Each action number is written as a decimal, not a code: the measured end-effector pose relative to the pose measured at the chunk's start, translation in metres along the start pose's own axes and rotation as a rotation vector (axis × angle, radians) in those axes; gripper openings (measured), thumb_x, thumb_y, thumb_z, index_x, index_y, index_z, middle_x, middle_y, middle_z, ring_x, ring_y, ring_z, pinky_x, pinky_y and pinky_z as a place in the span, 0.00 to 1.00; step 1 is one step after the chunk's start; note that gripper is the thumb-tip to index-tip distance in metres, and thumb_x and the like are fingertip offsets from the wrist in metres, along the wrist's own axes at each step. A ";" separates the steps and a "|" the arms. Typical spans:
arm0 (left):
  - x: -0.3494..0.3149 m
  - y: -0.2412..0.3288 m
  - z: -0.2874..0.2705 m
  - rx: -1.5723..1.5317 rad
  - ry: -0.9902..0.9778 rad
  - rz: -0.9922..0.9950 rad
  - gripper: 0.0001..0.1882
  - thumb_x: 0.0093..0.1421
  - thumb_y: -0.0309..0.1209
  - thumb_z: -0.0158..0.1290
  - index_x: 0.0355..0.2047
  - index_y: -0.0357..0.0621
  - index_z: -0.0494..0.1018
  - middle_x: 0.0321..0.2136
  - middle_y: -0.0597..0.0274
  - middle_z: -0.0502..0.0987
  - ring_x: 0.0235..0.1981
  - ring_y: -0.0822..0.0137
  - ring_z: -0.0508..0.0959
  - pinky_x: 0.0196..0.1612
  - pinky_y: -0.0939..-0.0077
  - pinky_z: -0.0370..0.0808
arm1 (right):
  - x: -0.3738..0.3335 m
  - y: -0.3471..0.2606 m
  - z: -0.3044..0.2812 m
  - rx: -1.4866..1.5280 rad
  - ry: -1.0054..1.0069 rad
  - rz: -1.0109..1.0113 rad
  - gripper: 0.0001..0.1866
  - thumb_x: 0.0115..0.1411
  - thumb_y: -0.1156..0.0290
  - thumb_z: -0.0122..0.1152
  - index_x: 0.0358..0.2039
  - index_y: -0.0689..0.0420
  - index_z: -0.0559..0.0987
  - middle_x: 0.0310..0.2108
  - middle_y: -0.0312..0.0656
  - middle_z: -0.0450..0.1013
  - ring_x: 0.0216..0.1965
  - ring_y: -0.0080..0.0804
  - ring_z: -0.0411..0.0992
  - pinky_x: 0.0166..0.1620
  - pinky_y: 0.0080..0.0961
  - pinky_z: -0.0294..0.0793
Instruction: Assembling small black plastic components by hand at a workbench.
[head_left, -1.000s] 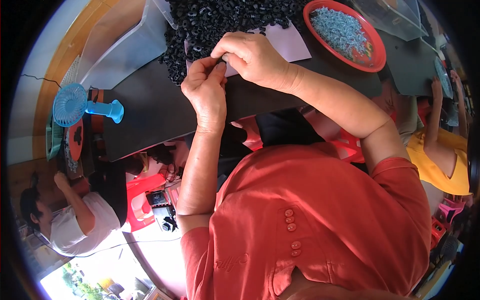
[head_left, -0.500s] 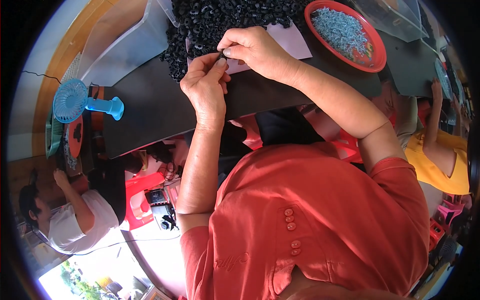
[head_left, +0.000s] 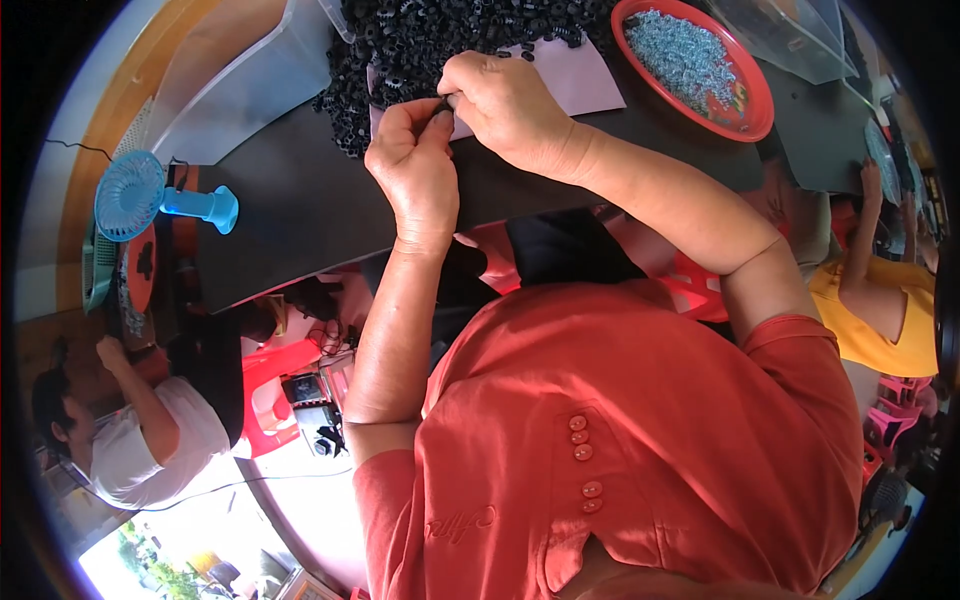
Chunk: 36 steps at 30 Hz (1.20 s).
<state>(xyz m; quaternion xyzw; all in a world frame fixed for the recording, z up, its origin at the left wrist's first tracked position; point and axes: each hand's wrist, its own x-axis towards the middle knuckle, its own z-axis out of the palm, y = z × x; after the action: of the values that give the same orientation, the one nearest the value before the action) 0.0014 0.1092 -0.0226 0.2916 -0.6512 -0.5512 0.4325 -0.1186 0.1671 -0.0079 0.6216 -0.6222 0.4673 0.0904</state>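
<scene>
My left hand [head_left: 414,160] is closed, thumb and forefinger pinching a small black part [head_left: 443,106]. It looks like one of the small black, gear-like pieces, though fingers cover most of it. My right hand [head_left: 510,110] meets it from the right, its fingers pressed together against the same part; whether it grips anything else is hidden. Both hands are over the near edge of a pale pinkish sheet [head_left: 578,82]. Beyond them a large heap of small black ridged parts [head_left: 400,50] covers the back of the dark table.
A red oval tray [head_left: 753,122] with small silvery-blue pieces [head_left: 680,60] stands right of the sheet. Clear plastic bins [head_left: 235,90] [head_left: 790,35] flank the heap. A blue fan [head_left: 135,195] stands at the table's left end. People in white [head_left: 165,440] and yellow [head_left: 870,325] sit either side.
My right fingers have curled further round the small black part, and both hands stay together. The view has shifted slightly, with the fan a little further left.
</scene>
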 end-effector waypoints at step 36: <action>0.000 0.013 -0.005 -0.378 -0.049 -0.133 0.05 0.60 0.22 0.54 0.33 0.31 0.76 0.24 0.60 0.78 0.18 0.76 0.71 0.21 0.85 0.69 | 0.003 -0.002 -0.007 -0.258 0.121 -0.374 0.15 0.41 0.75 0.65 0.31 0.58 0.72 0.28 0.40 0.68 0.30 0.39 0.70 0.32 0.31 0.73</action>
<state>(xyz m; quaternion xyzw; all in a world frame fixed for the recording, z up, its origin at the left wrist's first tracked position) 0.0075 0.1099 -0.0099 0.2338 -0.5260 -0.6979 0.4262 -0.1213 0.1699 -0.0010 0.6800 -0.5443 0.3957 0.2912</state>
